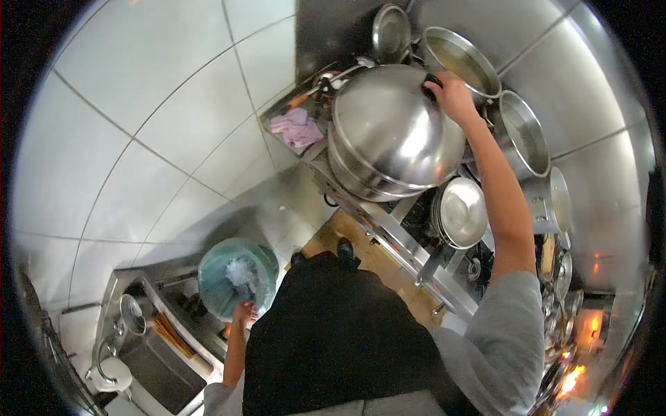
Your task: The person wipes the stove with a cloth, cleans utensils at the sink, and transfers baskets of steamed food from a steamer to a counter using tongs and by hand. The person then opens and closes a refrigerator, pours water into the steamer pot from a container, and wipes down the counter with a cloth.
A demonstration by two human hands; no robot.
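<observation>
My right hand (454, 97) is closed around the black knob (432, 81) on top of a large domed steel lid (388, 118). The lid sits tilted in view over a wide steel pot (354, 173) on the stove; whether it rests fully on the rim, I cannot tell. Low on the left, my left hand (243, 313) is at the near rim of a round teal bin (211, 277). Crumpled clear plastic (241, 272) shows inside the bin, reaching close to that hand. Its fingers are small and blurred, so their grip is unclear.
Stacked steel bowls (463, 211) sit beside the pot, above the stove's front edge. Several open pots (524, 132) line the back wall. A pink cloth (297, 128) lies left of the pot. A sink (156, 371) stands at lower left, and flames (572, 380) burn at far right.
</observation>
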